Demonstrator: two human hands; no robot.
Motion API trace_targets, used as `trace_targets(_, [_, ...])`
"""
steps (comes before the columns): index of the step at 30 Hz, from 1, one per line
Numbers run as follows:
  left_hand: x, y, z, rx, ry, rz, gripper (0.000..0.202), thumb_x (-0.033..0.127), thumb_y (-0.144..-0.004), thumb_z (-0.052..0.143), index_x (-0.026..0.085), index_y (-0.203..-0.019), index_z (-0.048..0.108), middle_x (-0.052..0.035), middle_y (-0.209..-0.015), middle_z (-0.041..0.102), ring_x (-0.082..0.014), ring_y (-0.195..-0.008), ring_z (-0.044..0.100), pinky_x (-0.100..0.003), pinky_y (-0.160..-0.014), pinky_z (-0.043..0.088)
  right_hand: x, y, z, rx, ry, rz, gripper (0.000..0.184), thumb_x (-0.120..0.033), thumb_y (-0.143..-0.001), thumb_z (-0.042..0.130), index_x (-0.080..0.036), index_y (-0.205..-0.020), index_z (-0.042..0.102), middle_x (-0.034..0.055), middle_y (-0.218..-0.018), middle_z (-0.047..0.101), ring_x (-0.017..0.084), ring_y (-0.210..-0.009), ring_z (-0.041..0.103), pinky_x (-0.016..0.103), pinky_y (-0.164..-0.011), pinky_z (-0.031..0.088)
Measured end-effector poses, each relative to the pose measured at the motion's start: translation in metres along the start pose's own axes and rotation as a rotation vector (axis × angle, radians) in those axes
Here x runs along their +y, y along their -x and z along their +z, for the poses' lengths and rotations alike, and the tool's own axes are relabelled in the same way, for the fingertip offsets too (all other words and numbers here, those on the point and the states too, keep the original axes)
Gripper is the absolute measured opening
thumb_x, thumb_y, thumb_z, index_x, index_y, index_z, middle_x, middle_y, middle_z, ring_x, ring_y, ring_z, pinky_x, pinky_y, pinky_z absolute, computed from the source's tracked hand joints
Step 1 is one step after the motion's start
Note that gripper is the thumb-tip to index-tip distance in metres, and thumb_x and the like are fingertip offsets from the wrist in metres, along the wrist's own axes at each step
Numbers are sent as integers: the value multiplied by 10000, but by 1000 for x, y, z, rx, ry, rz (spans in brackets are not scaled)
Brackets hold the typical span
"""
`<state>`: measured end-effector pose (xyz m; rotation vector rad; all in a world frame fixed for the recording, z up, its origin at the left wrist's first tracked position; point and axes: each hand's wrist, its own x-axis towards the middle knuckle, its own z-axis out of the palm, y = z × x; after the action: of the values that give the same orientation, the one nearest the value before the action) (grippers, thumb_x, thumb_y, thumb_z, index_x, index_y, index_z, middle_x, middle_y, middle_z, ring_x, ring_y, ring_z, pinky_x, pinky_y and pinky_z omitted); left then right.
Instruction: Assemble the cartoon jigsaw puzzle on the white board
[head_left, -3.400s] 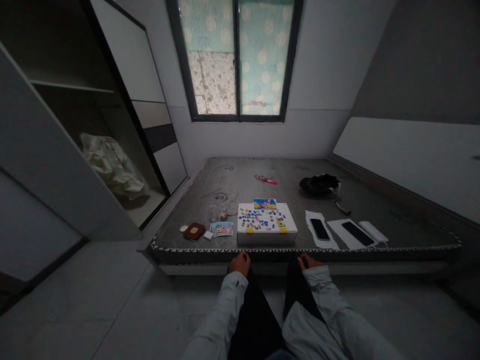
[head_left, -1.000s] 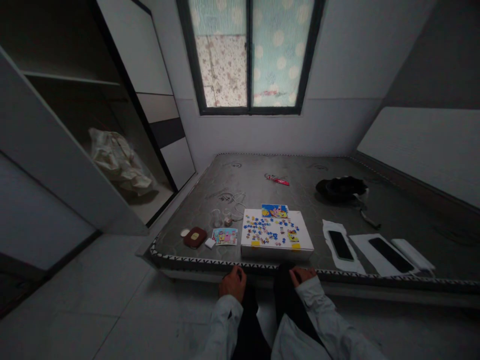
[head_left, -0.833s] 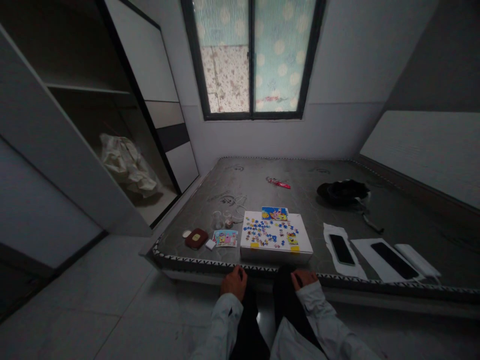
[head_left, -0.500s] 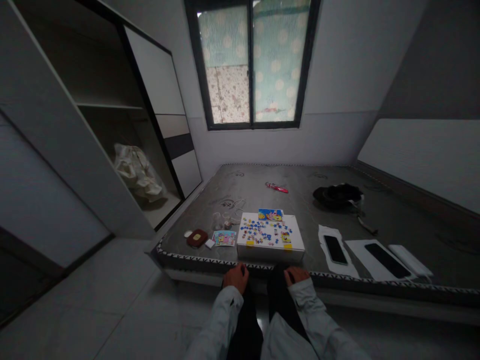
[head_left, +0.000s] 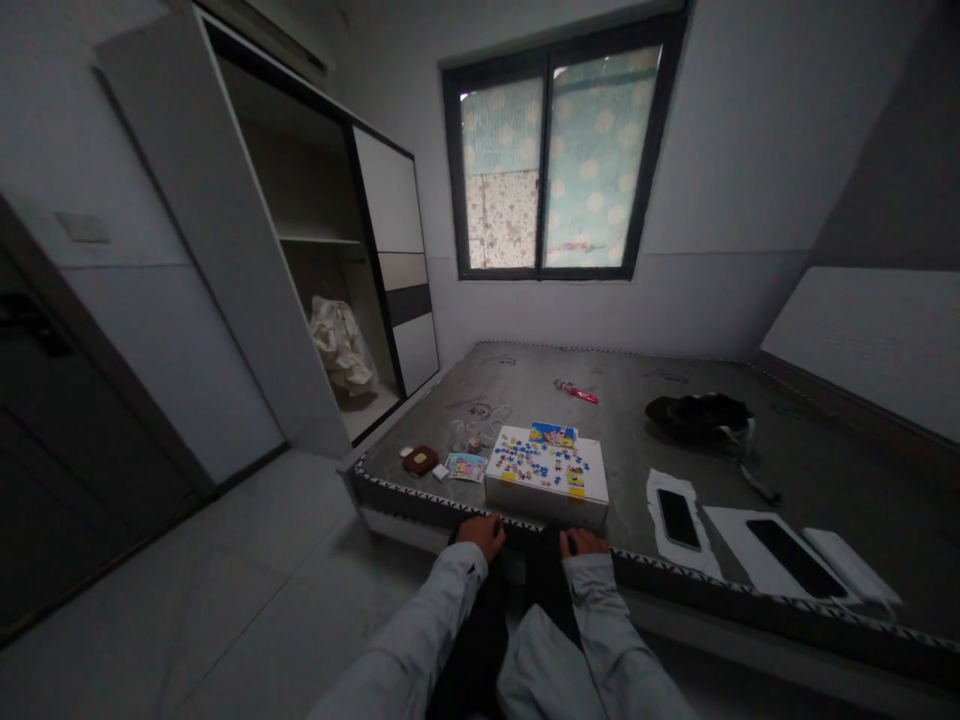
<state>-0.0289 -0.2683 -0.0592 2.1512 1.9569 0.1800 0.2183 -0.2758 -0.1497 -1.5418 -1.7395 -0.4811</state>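
My left hand (head_left: 482,536) rests on my left knee, fingers loosely bent and a dark gap showing by the thumb; nothing is in it. On the other knee lies my right hand (head_left: 584,542), its fingers laid over the dark trousers, also holding nothing. Just beyond both hands, a white box (head_left: 547,494) sits at the bed's front edge. Scattered over its top are small blue and multicoloured puzzle pieces (head_left: 534,462). A partly joined yellow patch (head_left: 576,477) is at the top's right, and a colourful picture card (head_left: 553,435) is at its back edge.
Left of the box are a cartoon card (head_left: 466,467), a small white square (head_left: 440,472) and a brown case (head_left: 420,460). Rightward lie a phone (head_left: 679,520), a long black device (head_left: 796,558) and a black cap (head_left: 697,415). A red packet (head_left: 577,391) is farther back.
The view has tilted up and turned left, showing more of the door and wardrobe. Both hands stay on the knees, and the things on the bed keep their places.
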Motion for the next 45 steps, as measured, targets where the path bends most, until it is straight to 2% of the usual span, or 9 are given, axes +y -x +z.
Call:
trace_targets(5, [4,3,-14,33,-46,31,247,388,-895,461,271,-1017,640,-53,-948,710,-217,-936,660,-297,-797,444,-2,2,4,22,-40,28,357,-355,-946,405,-225,-708,637,10,-673,662,161,-657,577,305,-661,294])
trace_targets(11, [7,4,-18,58,-75,49,245,396,-900,454,282,-1033,626,-42,-926,703,-206,-909,654,-291,-779,444,-11,-4,9,18,-87,-2,322,-359,-935,426,-227,-727,634,14,-692,659,168,-681,584,311,-679,302])
trace_targets(21, [13,-1,-9,46,-117,60,230,377,-900,455,262,-1024,611,-63,-931,695,-215,-882,658,-293,-743,437,-32,-18,31,-96,-116,-27,189,-309,-882,519,-234,-758,641,26,-759,667,191,-747,578,337,-740,300])
trace_targets(26, [10,-12,-5,36,-108,86,194,351,-895,468,258,-992,608,-47,-912,697,-204,-881,655,-281,-740,429,-28,-23,46,-100,-109,16,175,-300,-866,527,-235,-734,622,25,-741,660,188,-732,563,337,-729,295])
trace_targets(31, [3,-22,3,80,-51,111,163,306,-919,439,255,-974,583,-20,-994,671,-162,-919,634,-249,-767,417,-27,-34,57,-94,-122,20,204,-295,-883,495,-237,-722,605,28,-744,651,190,-726,552,343,-721,296])
trace_targets(37, [-4,-33,17,134,-5,87,152,298,-901,481,251,-974,605,-25,-1081,597,-139,-836,629,-234,-696,421,-26,-47,74,-102,-110,-3,207,-284,-885,512,-228,-718,621,20,-730,653,180,-713,562,342,-724,304])
trace_targets(42, [0,-44,13,206,45,127,165,288,-915,469,251,-997,607,-28,-1111,559,-133,-844,622,-217,-669,429,-18,-51,82,-52,-64,-20,241,-309,-898,498,-220,-719,634,10,-714,657,168,-724,573,339,-750,307])
trace_targets(45, [6,-54,9,216,84,170,156,278,-914,472,242,-978,609,-32,-1081,569,-133,-848,617,-212,-678,437,-14,-49,80,-82,-28,-14,289,-316,-912,479,-215,-688,630,2,-656,638,157,-684,567,335,-745,311])
